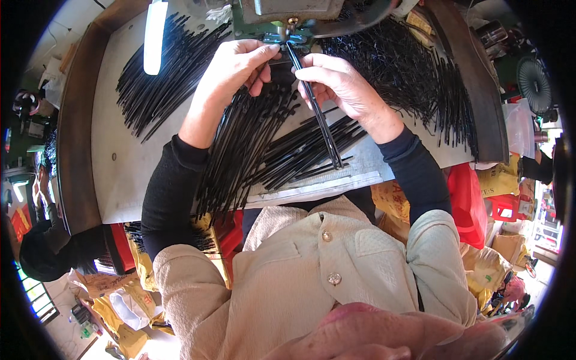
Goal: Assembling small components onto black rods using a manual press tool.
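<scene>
My right hand [336, 84] is closed around a slim bundle of black rods [321, 123], jointed like umbrella ribs. Its upper end meets the small metal head [292, 33] of a green bench machine, and its lower end slants toward me over the table. Just left of that head, my left hand [249, 63] pinches thumb against fingers; what sits in the pinch is too small to make out. Beneath my hands lie a pile of long black rods [243, 138] and a shorter bunch [300, 153].
More black rods [159, 78] lie at the far left, and a tangled heap [384, 63] at the far right. A white lamp [155, 39] hangs over the left side. Brown raised edges [78, 138] flank the table. Red bins [467, 204] and yellow sacks stand below. Someone works at the left.
</scene>
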### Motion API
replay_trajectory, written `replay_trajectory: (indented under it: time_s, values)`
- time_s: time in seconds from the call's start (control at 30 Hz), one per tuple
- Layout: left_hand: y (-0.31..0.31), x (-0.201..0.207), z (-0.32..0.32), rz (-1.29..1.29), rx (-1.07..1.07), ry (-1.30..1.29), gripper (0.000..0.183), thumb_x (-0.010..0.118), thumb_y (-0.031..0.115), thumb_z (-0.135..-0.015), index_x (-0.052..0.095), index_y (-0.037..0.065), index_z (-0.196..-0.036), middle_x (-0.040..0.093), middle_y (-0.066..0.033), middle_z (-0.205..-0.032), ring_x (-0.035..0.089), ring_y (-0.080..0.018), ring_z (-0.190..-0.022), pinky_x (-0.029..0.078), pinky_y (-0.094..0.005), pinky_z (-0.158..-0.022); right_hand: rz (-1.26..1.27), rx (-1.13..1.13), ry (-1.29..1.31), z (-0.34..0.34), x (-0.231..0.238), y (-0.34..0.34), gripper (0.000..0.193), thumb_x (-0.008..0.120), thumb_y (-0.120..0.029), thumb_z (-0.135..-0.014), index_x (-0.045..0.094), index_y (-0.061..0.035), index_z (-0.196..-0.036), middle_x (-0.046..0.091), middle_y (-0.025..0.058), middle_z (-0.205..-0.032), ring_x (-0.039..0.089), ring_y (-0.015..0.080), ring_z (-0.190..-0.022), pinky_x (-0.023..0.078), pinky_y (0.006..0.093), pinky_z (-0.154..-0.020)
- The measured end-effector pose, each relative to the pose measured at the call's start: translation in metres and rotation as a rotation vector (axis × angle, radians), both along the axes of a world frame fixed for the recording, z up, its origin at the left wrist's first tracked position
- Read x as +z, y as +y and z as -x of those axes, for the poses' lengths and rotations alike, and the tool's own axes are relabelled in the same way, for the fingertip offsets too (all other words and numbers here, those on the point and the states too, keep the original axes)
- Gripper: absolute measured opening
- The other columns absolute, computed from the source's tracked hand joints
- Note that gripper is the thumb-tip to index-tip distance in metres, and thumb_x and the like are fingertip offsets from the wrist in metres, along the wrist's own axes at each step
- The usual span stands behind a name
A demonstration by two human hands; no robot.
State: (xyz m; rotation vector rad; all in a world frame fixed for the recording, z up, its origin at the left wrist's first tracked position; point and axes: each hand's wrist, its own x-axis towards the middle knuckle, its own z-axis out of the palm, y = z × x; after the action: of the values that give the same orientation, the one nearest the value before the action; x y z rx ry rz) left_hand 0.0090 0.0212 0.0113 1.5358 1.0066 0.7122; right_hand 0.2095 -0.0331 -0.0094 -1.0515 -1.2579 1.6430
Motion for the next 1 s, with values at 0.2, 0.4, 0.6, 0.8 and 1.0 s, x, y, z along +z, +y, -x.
replay_trajectory:
  time_s: [0.2,0.4,0.6,0.8,1.0]
  values:
    - [-0.001,-0.001,0.0,0.003,-0.012,-0.037,0.032,0.06,0.029,-0.088,0.064,-0.002,-0.097,0.059,-0.0042,-0.062,0.053,-0.0079,-0.044,0.038,-0.0185,-0.041,-0.048,-0.045,-0.042,0.005,0.0,0.0,0.02,0.059,-0.024,-0.084,0.059,-0.0052,-0.092,0.062,0.0032,-0.073,0.056,0.0069,-0.056,0.044,0.0178,-0.049]
    - [-0.006,0.0,-0.003,0.043,-0.033,-0.109,0.03,0.059,0.025,-0.088,0.062,-0.001,-0.101,0.063,-0.0066,-0.072,0.06,-0.011,-0.052,0.048,-0.0191,-0.047,-0.037,-0.09,0.048,0.007,0.005,0.0,0.021,0.061,-0.023,-0.084,0.059,-0.0045,-0.094,0.061,0.0038,-0.073,0.055,0.0065,-0.058,0.042,0.0175,-0.052]
    - [-0.005,-0.003,-0.004,0.121,-0.058,-0.149,0.027,0.058,0.025,-0.089,0.062,0.0,-0.098,0.064,-0.0074,-0.073,0.061,-0.0111,-0.053,0.049,-0.019,-0.047,-0.086,-0.059,0.0,0.007,0.003,0.005,0.019,0.061,-0.022,-0.084,0.06,-0.0042,-0.091,0.061,0.0026,-0.071,0.054,0.006,-0.057,0.041,0.0177,-0.051]
    - [-0.005,-0.003,-0.005,0.085,-0.023,-0.122,0.029,0.059,0.027,-0.089,0.063,0.0,-0.097,0.062,-0.0051,-0.069,0.057,-0.0094,-0.051,0.047,-0.0193,-0.046,-0.114,-0.055,-0.003,0.009,0.003,0.011,0.018,0.061,-0.021,-0.084,0.061,-0.0034,-0.09,0.062,0.0038,-0.07,0.054,0.0055,-0.055,0.04,0.0171,-0.047]
    - [-0.006,-0.005,-0.005,0.038,-0.007,-0.099,0.031,0.058,0.028,-0.089,0.063,-0.001,-0.097,0.06,-0.0041,-0.066,0.056,-0.0092,-0.049,0.044,-0.0189,-0.044,-0.101,-0.062,-0.053,0.01,0.004,0.011,0.018,0.062,-0.019,-0.084,0.062,-0.0021,-0.09,0.063,0.0053,-0.07,0.054,0.0059,-0.052,0.04,0.0173,-0.045]
